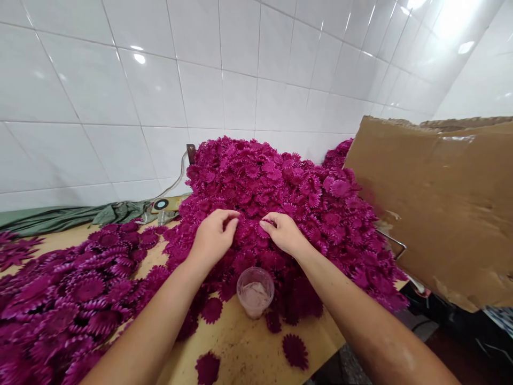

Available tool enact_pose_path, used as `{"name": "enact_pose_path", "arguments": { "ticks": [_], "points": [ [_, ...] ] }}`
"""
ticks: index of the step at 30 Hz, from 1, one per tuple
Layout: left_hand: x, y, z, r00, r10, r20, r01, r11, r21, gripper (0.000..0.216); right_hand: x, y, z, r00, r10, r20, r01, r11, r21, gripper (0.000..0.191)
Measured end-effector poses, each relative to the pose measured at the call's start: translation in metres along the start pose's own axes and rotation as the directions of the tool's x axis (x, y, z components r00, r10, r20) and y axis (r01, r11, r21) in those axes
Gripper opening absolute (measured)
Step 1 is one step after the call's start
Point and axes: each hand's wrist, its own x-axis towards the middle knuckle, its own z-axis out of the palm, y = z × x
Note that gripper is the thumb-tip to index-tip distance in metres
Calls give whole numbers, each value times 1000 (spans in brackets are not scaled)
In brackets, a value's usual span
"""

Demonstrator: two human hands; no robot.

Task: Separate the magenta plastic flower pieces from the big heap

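My left hand (216, 235) is in front of a tall heap of magenta flower pieces (256, 171). Its thumb and index finger are curled together in a pinch, and whatever they hold blends into the heap. Opposite it, my right hand (280, 231) pinches a magenta flower piece with scalloped edges between thumb and index finger. A small gap separates the two hands. Below them stands a clear plastic cup (255, 291) with a pale, whitish substance inside. Single flower pieces, such as a dark magenta one (295, 351), lie flat near the cup.
Another spread of magenta flower pieces (88, 289) covers the left of the tan tabletop (240, 353). A large cardboard sheet (433, 203) stands at the right. Green cloth (72, 216) and a yellowish object with a black ring (161, 204) lie by the white tiled wall (136, 91).
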Motion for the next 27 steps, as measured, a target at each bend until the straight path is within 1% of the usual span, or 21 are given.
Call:
{"name": "enact_pose_path", "arguments": {
  "ticks": [2, 4, 7, 10, 12, 14, 15, 17, 18, 20, 22, 24, 26, 27],
  "points": [
    [-6, 11, 7, 998, 22, 65, -19, 999, -38, 17, 0, -3, 1, 999, -18, -45, 13, 995, -99, 23],
    [-9, 18, 14, 996, 14, 88, -5, 995, -98, 20, 2, -8, 2, 998, -5, -60, -3, 991, -132, 31],
    [-9, 23, 24, 995, -21, 94, 37, 985, -170, 27, 7, -13, 6, 998, 46, -40, -50, 995, -88, 35],
    [-8, 22, 27, 993, -66, 98, 80, 986, -145, 25, 10, -13, 10, 999, 45, -25, -46, 998, -39, 35],
    [-8, 19, 27, 996, -57, 71, 63, 994, -87, 21, 9, -12, 11, 999, 39, 10, -40, 998, 56, 33],
    [-7, 15, 25, 999, -46, 26, 47, 998, -34, 19, 4, -12, 11, 994, 37, 107, -60, 974, 220, 26],
    [-6, 14, 25, 998, -61, 6, 61, 998, -22, 20, 2, -14, 10, 986, 32, 166, -83, 949, 306, 20],
    [-3, 12, 24, 989, -143, -27, 141, 987, -71, 18, -2, -17, 9, 969, 12, 249, -118, 901, 416, 7],
    [-1, 12, 25, 978, -203, -48, 195, 972, -129, 15, -4, -19, 8, 965, 2, 261, -120, 891, 437, 6],
    [5, 14, 27, 947, -307, -96, 276, 929, -248, 9, -4, -23, 7, 972, -7, 235, -95, 903, 420, 6],
    [13, 15, 29, 921, -367, -135, 311, 896, -317, 8, -2, -23, 7, 983, -14, 184, -50, 938, 343, 14],
    [22, 10, 27, 904, -394, -165, 328, 888, -322, 14, 0, -19, 5, 992, -23, 127, -10, 967, 255, 22],
    [31, 0, 18, 879, -425, -217, 350, 883, -312, 22, 0, -10, 1, 997, -20, 71, 6, 981, 193, 26],
    [34, -6, 12, 867, -434, -245, 357, 885, -300, 25, 0, -4, -2, 999, -2, 44, -6, 984, 180, 28]
  ]
}}
